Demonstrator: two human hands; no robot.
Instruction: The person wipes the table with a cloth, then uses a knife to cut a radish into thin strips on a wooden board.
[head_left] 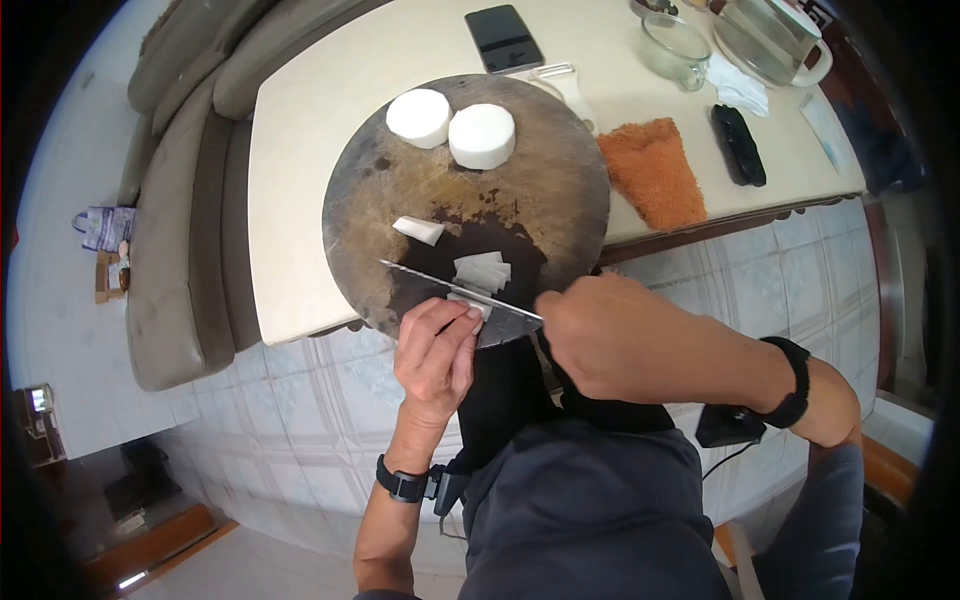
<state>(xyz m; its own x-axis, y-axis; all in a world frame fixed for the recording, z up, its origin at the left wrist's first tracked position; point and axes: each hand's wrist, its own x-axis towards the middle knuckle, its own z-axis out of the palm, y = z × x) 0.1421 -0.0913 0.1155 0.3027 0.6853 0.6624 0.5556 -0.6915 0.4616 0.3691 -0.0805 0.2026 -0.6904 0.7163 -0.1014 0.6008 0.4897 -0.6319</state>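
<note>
A knife [440, 283] lies edge-on across the near part of a round wooden board [360, 190], its handle end in my closed right hand [610, 335]. Just on the near side of the blade, my left hand [435, 350] pinches a white piece [476, 304] with bent fingertips. Thin white slices [483, 272] lie overlapped right beyond the blade. Farther up the board rests a white wedge [418, 230]. Two thick white rounds, one at the left [419, 118] and one at the right [482, 136], sit at the board's far edge.
Beyond the board are a phone [503, 39] and a white peeler [565, 88]. To the right lie an orange cloth [652, 173] and a black object [738, 146]. A glass cup [676, 48] and a glass pitcher [768, 40] stand farther back. A sofa [180, 240] is at the left.
</note>
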